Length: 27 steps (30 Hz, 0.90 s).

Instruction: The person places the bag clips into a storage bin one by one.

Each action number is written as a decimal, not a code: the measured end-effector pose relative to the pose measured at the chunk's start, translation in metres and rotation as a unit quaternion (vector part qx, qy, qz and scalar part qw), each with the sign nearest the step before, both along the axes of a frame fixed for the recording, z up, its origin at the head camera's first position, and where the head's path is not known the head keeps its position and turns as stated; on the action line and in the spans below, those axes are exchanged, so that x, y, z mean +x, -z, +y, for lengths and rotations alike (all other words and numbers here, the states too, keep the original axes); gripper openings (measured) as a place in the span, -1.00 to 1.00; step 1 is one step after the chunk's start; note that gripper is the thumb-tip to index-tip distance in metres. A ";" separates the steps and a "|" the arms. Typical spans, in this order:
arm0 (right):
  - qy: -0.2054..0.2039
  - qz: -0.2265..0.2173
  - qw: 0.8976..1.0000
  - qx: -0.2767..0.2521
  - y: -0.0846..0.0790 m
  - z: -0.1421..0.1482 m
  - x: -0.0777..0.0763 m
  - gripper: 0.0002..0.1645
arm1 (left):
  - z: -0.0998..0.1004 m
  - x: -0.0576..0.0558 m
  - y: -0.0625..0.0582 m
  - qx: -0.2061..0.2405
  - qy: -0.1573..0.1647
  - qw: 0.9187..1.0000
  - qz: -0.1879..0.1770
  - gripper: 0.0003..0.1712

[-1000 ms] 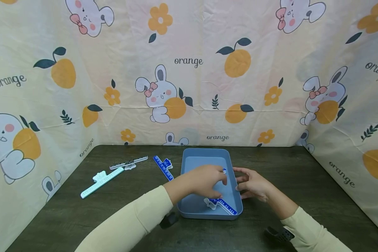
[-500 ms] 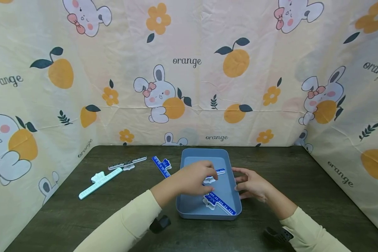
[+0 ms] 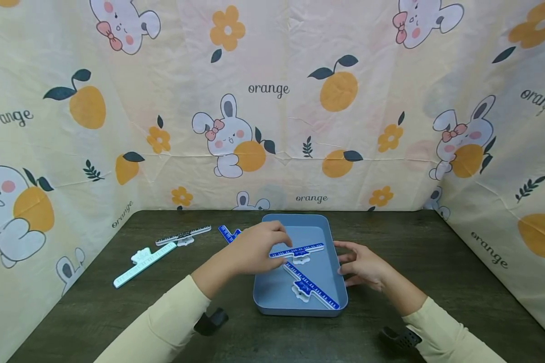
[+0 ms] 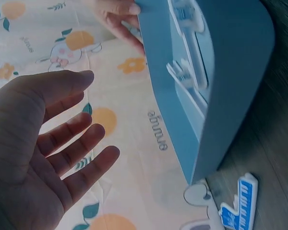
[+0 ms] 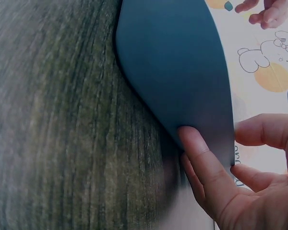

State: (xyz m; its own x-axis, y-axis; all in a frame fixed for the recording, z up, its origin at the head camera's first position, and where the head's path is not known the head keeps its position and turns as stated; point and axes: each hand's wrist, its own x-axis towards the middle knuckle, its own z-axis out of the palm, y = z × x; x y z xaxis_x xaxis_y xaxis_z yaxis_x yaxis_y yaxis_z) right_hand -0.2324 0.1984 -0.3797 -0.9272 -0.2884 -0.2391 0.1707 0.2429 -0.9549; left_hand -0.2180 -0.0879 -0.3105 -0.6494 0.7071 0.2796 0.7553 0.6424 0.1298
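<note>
My left hand [image 3: 256, 247] hovers over the left side of a blue-grey tray [image 3: 272, 298], its fingers loose and holding nothing. Two blue-and-white ruler-shaped clips lie in the tray: an upper clip [image 3: 310, 248] near the left fingertips, and a lower clip [image 3: 318, 291] slanting toward the front right corner. In the left wrist view the left palm [image 4: 19, 139] shows bare, apart from the tray wall [image 4: 240, 72]. My right hand [image 3: 365, 264] touches the tray's right side from outside. The right wrist view shows fingertips [image 5: 194, 139] against the outer wall and others at the rim.
Left of the tray lies another blue clip [image 3: 228, 234], partly hidden behind the left hand. Farther left are a mint-green clip [image 3: 146, 263] and a black-and-white clip [image 3: 183, 235], nearly touching. A patterned cloth [image 3: 290, 126] rises behind the dark table [image 3: 200, 297].
My left hand has drawn back to the left, uncovering the upper blue clip in the tray. It now overlaps the blue clip outside. My right hand stays at the tray's side.
</note>
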 end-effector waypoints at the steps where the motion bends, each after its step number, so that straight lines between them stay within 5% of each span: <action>1: 0.001 0.000 1.000 0.000 0.000 0.000 0.000 -0.03 | -0.003 0.000 0.000 0.002 -0.004 1.000 0.001 -0.74; 14: 0.004 -0.004 1.000 -0.002 0.001 0.001 0.000 -0.03 | -0.040 -0.005 0.010 0.020 -0.024 0.999 0.032 -0.67; 27: 0.000 -0.002 1.000 -0.007 0.000 0.001 0.001 -0.03 | -0.067 -0.016 0.022 0.048 -0.094 0.994 0.011 -0.65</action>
State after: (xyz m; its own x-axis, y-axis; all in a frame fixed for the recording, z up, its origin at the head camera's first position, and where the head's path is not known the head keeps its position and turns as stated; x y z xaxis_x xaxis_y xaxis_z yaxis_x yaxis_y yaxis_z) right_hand -0.2316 0.1993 -0.3796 -0.9260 -0.2919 -0.2395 0.1753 0.2294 -0.9574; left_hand -0.2338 -0.1546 -0.3324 -0.7608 0.5433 0.3551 0.6263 0.7581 0.1820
